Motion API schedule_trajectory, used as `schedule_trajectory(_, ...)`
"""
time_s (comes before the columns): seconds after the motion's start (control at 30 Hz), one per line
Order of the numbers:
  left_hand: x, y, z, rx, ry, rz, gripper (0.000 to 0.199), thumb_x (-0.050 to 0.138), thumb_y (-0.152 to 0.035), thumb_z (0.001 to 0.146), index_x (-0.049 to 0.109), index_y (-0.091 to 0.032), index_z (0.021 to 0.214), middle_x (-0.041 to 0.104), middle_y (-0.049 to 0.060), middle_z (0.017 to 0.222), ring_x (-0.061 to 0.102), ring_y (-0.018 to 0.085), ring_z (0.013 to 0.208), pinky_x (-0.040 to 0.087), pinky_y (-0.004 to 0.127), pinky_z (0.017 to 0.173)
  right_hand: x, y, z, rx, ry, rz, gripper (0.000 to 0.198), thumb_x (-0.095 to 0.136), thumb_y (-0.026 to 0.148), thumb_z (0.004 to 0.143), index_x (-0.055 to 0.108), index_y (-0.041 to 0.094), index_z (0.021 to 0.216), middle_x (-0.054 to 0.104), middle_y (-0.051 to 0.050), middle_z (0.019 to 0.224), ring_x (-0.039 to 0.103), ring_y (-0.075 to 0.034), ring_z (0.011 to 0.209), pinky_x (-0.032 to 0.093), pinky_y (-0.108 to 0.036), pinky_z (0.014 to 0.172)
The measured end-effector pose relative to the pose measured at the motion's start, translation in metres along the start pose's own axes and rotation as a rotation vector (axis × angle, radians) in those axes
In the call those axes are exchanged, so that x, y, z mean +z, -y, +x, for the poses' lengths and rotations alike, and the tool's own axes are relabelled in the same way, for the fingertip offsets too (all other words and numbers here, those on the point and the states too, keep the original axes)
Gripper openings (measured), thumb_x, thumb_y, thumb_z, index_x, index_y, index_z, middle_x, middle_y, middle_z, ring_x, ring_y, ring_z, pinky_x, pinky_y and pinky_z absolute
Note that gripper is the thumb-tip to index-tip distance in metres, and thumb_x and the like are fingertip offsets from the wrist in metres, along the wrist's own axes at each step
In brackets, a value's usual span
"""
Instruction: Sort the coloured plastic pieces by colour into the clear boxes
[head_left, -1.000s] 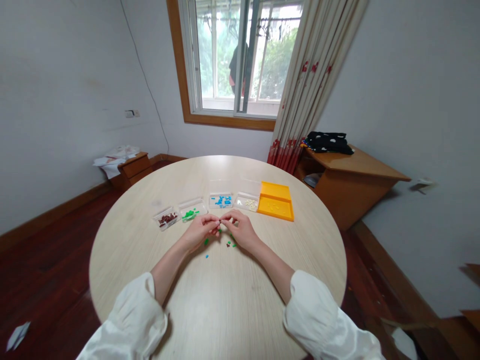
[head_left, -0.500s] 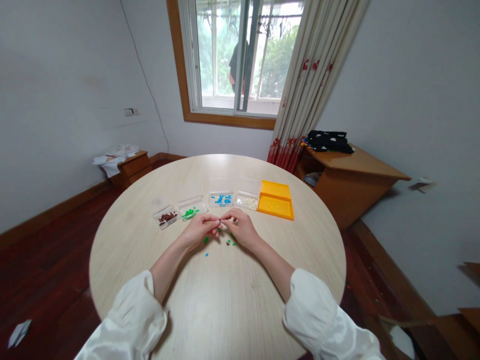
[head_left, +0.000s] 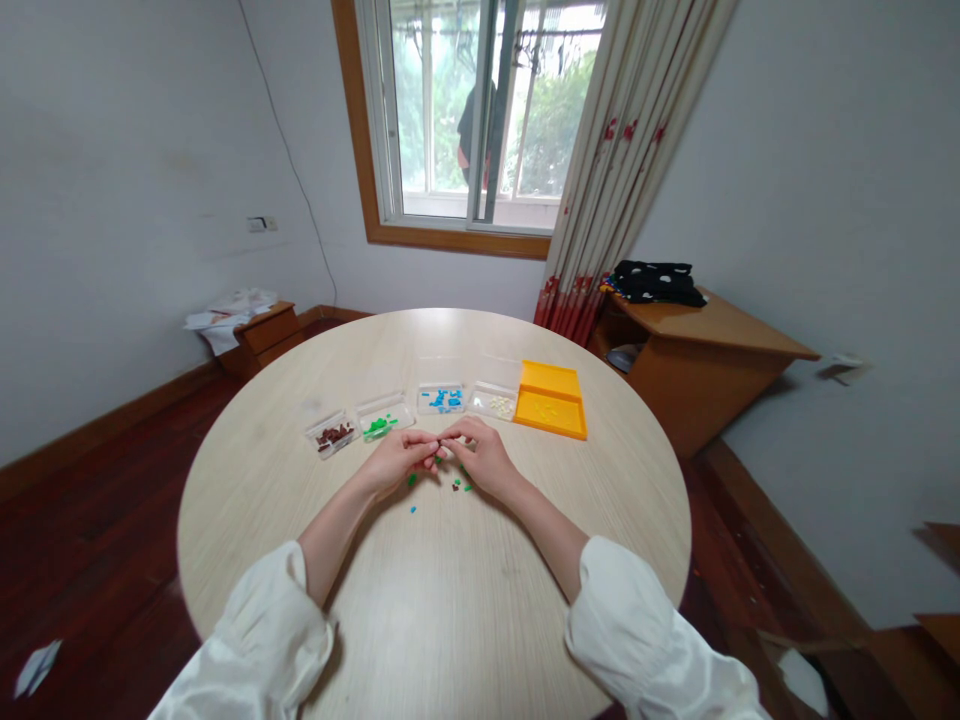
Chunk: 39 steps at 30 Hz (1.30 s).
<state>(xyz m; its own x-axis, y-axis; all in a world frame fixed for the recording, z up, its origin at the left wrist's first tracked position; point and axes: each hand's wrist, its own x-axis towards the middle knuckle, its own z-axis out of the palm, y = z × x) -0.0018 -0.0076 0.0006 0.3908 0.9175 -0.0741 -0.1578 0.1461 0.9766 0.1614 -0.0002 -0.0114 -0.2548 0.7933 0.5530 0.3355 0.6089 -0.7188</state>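
Very little had changed over the last second. The left hand [head_left: 397, 463] and the right hand [head_left: 484, 458] stayed together above the middle of the table [head_left: 442, 610], fingertips nearly meeting. Each pinched between thumb and fingers at a small dark piece [head_left: 440, 442], which remained at that meeting point, mostly covered; its exact shape could not be told.

The loose pieces near the hands kept their places: a green piece [head_left: 412, 480] just beside the left hand, a blue piece [head_left: 412, 510] nearer and alone, and a brown piece [head_left: 455, 488] close to the right wrist.

Beyond the hands, the row stood as before. From left to right came a clear tray [head_left: 324, 456] with brown bits, another with green bits [head_left: 379, 427], one with blue bits [head_left: 450, 400], one with pale bits [head_left: 500, 406], and, at the far right, the open yellow case [head_left: 551, 373]. The whole view had shifted only slightly.
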Motion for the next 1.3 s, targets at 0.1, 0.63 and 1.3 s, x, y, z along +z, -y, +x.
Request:
schedule_trajectory(0.1,-0.001,0.0,0.0,-0.001,-0.004,0.008,0.032,0.078,-0.037,0.057,0.068,-0.009,0.068,0.057,0.002,0.057,0.051,0.009,0.052,0.045,0.025,0.056,0.0,0.0,0.0,-0.014,-0.005,0.006,0.011,0.059,0.016,0.08,0.068,0.021,0.077,0.067,-0.003,0.077,0.057,-0.017,0.08,0.044,-0.03,0.073)
schedule_trajectory(0.63,-0.001,0.0,-0.001,-0.026,0.002,-0.029,0.033,0.079,-0.037,0.058,0.068,-0.008,0.069,0.059,0.003,0.059,0.052,0.009,0.053,0.047,0.026,0.057,-0.002,0.003,0.001,-0.077,-0.005,-0.046,0.01,0.059,0.013,0.079,0.066,0.019,0.076,0.065,-0.003,0.076,0.056,-0.016,0.079,0.044,-0.03,0.075)
schedule_trajectory(1.3,0.014,0.0,0.0,0.009,-0.183,-0.394,0.026,0.081,-0.024,0.053,0.069,-0.011,0.071,0.065,0.003,0.069,0.058,0.01,0.065,0.047,0.022,0.065,0.001,0.013,-0.001,-0.322,-0.147,-0.182,0.017,0.06,0.017,0.08,0.063,0.022,0.096,0.065,-0.004,0.084,0.057,-0.019,0.083,0.047,-0.034,0.076)
